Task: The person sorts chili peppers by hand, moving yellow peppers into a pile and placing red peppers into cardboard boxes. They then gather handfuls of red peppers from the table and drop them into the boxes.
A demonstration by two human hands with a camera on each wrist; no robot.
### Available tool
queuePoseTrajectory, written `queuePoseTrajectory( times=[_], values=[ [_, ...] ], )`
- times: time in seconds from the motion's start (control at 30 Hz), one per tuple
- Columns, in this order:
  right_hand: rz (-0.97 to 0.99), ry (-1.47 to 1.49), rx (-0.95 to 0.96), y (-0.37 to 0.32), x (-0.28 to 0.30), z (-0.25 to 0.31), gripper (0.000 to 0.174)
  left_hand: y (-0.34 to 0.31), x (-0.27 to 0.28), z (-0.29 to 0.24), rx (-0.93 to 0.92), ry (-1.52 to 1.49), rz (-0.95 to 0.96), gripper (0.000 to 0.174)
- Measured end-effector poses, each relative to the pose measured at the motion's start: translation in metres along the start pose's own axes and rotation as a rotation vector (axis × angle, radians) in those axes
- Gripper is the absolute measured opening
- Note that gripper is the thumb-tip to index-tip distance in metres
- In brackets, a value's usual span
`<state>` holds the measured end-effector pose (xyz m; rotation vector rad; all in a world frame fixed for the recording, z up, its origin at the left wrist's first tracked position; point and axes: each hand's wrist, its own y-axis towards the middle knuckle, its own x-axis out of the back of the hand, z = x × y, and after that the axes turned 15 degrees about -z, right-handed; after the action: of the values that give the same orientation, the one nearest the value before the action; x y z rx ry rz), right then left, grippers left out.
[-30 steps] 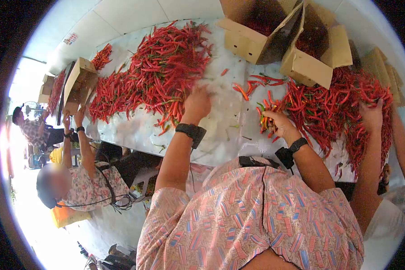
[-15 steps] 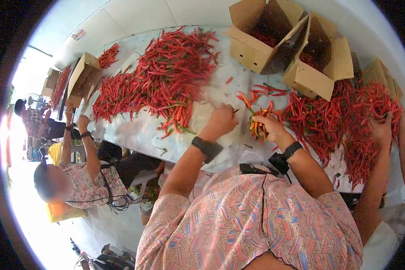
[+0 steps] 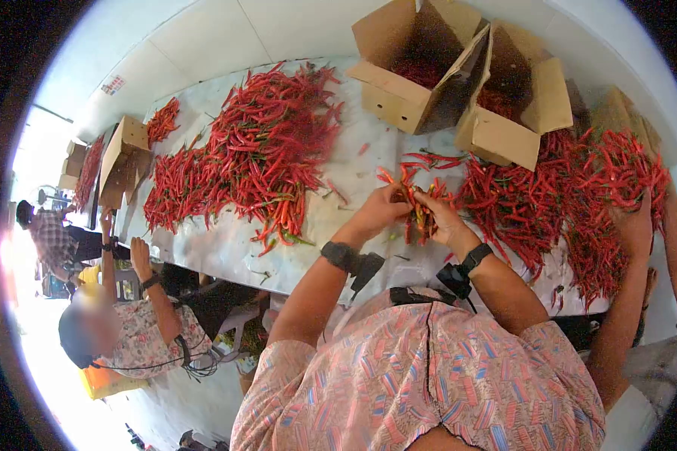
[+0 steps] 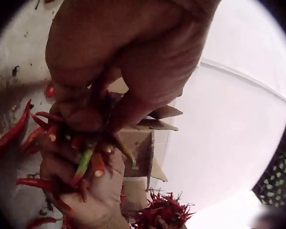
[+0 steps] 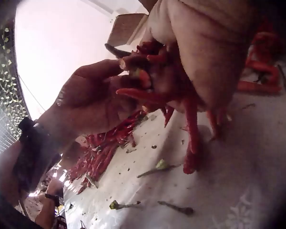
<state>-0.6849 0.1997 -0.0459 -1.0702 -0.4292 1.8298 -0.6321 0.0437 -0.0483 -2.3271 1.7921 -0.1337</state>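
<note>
In the head view my right hand (image 3: 448,225) is curled round a bunch of red, orange and green chillies (image 3: 421,218) over the table's front part. My left hand (image 3: 376,216) meets it from the left, thumb and fingers pinching at the bunch's chillies. The left wrist view has the left hand (image 4: 128,52) above the bunch, with cut ends of chillies (image 4: 99,171) showing below its fingertips. In the right wrist view red chillies (image 5: 191,138) hang beneath the right hand (image 5: 209,47); the palm hides part of the bunch.
A large heap of red chillies (image 3: 256,143) lies left, another heap (image 3: 519,199) right. Open cardboard boxes (image 3: 399,101) stand at the back. Loose stems (image 5: 171,207) dot the white table (image 3: 346,278). Another person's hand (image 3: 633,229) is at the right heap; more people are at left.
My left hand has moved right from beside the left heap to the bunch, where its fingers now pinch. My right hand keeps its grip on the bunch. The view has shifted slightly.
</note>
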Motion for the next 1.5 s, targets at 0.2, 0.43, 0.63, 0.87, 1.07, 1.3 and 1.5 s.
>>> queuePoseTrajectory(
  times=[0.2,0.43,0.63,0.87,1.07,1.3,1.5],
  values=[
    [0.009,-0.01,-0.012,0.012,0.018,-0.005,0.02,-0.002,-0.011,-0.007,-0.116,0.504,-0.017,0.031],
    [-0.077,0.061,0.035,0.003,-0.001,-0.003,0.014,0.0,-0.02,0.005,-0.589,0.715,-0.288,0.027],
    [-0.105,0.121,0.125,0.023,-0.007,0.026,0.01,0.006,0.009,-0.006,-0.646,0.538,-0.449,0.02],
    [-0.473,0.136,0.277,0.099,-0.011,0.08,0.019,-0.004,0.047,0.043,-0.596,0.87,-0.584,0.011],
    [-1.053,0.165,0.183,0.226,0.011,0.123,0.042,-0.009,0.041,0.029,-0.548,0.953,-0.486,0.007],
    [-0.881,-0.755,1.069,0.321,0.051,0.117,0.057,-0.006,0.045,0.034,-0.527,0.892,-0.444,0.008],
    [-0.795,-0.367,0.903,0.297,0.046,0.147,0.058,-0.005,0.042,0.03,-0.527,0.823,-0.426,0.008]
  ],
)
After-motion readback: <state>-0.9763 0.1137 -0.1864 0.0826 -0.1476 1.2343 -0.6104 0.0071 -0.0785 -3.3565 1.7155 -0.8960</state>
